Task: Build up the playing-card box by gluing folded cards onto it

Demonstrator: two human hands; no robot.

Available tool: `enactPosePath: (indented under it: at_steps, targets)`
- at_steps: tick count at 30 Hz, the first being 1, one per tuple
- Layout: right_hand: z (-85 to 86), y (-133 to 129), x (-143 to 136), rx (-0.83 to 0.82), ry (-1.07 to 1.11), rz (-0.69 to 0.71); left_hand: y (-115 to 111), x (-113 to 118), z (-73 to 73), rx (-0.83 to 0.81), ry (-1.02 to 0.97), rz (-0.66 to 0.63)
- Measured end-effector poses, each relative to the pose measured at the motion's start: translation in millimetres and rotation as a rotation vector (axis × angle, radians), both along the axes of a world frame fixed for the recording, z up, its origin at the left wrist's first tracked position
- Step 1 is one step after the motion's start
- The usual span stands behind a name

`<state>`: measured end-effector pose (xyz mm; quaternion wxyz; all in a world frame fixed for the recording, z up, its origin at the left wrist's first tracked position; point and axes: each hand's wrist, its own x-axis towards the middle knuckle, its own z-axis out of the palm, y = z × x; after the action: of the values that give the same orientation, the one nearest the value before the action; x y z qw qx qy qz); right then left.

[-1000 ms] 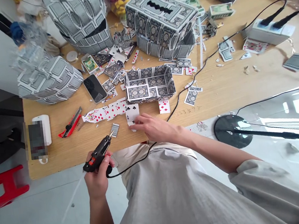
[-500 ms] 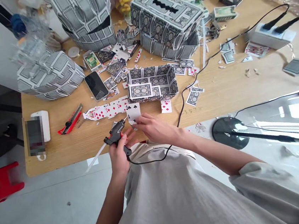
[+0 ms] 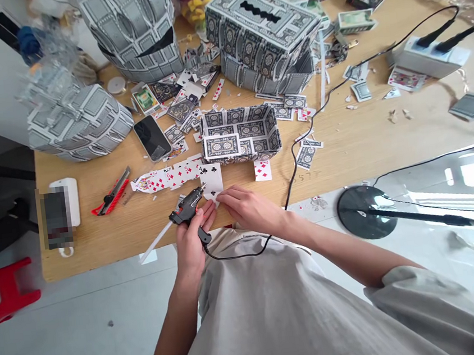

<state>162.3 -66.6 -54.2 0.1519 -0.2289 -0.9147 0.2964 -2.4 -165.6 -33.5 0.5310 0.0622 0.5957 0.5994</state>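
Observation:
My left hand (image 3: pixel 190 247) is wrapped round a black hot glue gun (image 3: pixel 189 205) with a white glue stick out of its back. The gun's nozzle meets the left side of a four of clubs playing card (image 3: pixel 210 176). My right hand (image 3: pixel 249 209) pinches that card's lower right edge, and the left fingertips are close to its lower end. A strip of overlapping playing cards (image 3: pixel 169 176) lies flat to the left of the card. Just behind stands an open box made of playing cards (image 3: pixel 264 138), with another card (image 3: pixel 263 169) sticking out below its front wall.
The gun's black cord (image 3: pixel 294 177) runs across the table to a white power strip (image 3: pixel 432 61). A red utility knife (image 3: pixel 111 193) and a phone (image 3: pixel 152 138) lie to the left. Behind stand a larger card box (image 3: pixel 263 28) and woven card containers (image 3: pixel 81 123).
The glue gun has shifted slightly right, its nozzle now over the card's left side. My right hand has slid a little down and right along the card, showing more of its face.

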Motion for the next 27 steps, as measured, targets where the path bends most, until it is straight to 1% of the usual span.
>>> enactPosePath:
  at_steps: [7,10,13,15,17,19,21,23,27]
  targets:
    - [-3.4,0,2,-0.058,0.038,-0.02,7,1,0.1,-0.01,0.049,-0.007]
    - [-5.0,1,2,-0.08,0.06,-0.037,4,1,-1.4,0.013,0.054,-0.027]
    - [-6.5,3,1,-0.088,0.056,-0.055,-10,-5,-1.9,0.032,0.077,-0.077]
    - [-7.0,4,1,-0.095,0.047,-0.063,-23,-13,-2.0,0.014,0.171,-0.101]
    - [-7.3,5,0,-0.105,0.047,-0.071,-36,-23,-1.8,-0.023,0.314,-0.125]
    - [-7.2,6,-1,-0.111,0.057,-0.069,-45,-33,-1.1,-0.064,0.433,-0.195]
    - [-7.0,7,-2,-0.114,0.073,-0.061,-48,-40,0.2,-0.115,0.504,-0.283]
    - [-6.4,7,-2,-0.115,0.088,-0.055,-47,-43,1.5,-0.164,0.536,-0.345]
    - [-5.0,8,-4,-0.116,0.081,-0.057,-40,-40,2.7,-0.211,0.551,-0.395]
